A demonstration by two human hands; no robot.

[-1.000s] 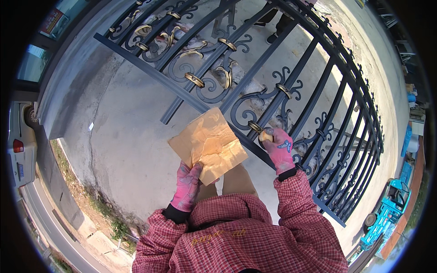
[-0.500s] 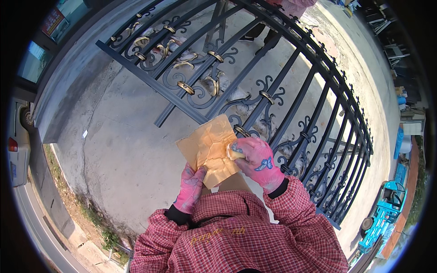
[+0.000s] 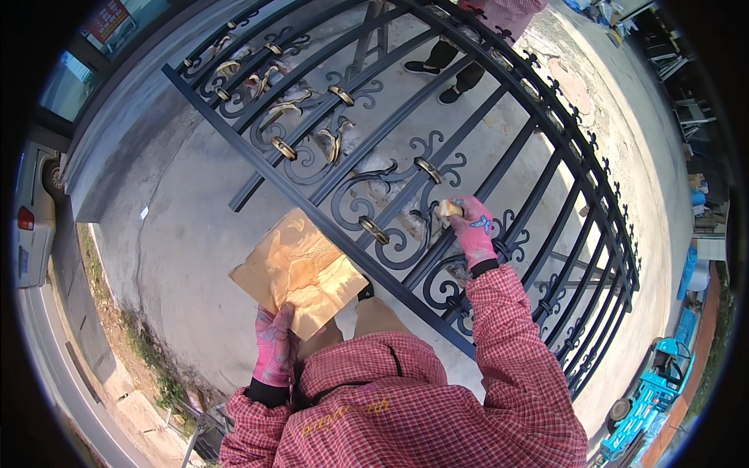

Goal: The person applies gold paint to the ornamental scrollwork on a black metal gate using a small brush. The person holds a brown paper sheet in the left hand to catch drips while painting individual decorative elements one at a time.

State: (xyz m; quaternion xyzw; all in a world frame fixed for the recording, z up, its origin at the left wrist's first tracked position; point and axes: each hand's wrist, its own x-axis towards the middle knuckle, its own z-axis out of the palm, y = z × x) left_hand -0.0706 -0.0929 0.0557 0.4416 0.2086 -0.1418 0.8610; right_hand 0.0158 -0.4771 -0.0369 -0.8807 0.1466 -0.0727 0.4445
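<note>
My left hand (image 3: 273, 339), in a pink patterned glove, pinches the near corner of a square of brown cardboard (image 3: 292, 261). Its face is creased and has a shiny golden smear. My right hand (image 3: 475, 230), gloved alike, grips a small cream-coloured pad (image 3: 449, 209), perhaps sponge; its fingers hide part of it. That hand is over the scrolls of a dark metal gate panel (image 3: 394, 285), right of a gold-coloured collar (image 3: 374, 229). Whether the pad touches the metal I cannot tell. Farther off, another collar (image 3: 427, 169) and several scrolls also show gold.
A trestle leg (image 3: 370, 39) shows beneath the panel. Across it stands another person, with dark shoes (image 3: 450, 95) and a checked sleeve (image 3: 507, 15) visible. A turquoise vehicle (image 3: 647, 402) is at the right, a pale van (image 3: 35, 218) at the left.
My right hand has left the cardboard and moved right and away, over the gate, with the pad. My left hand has shifted left and nearer with the cardboard. My view has shifted somewhat.
</note>
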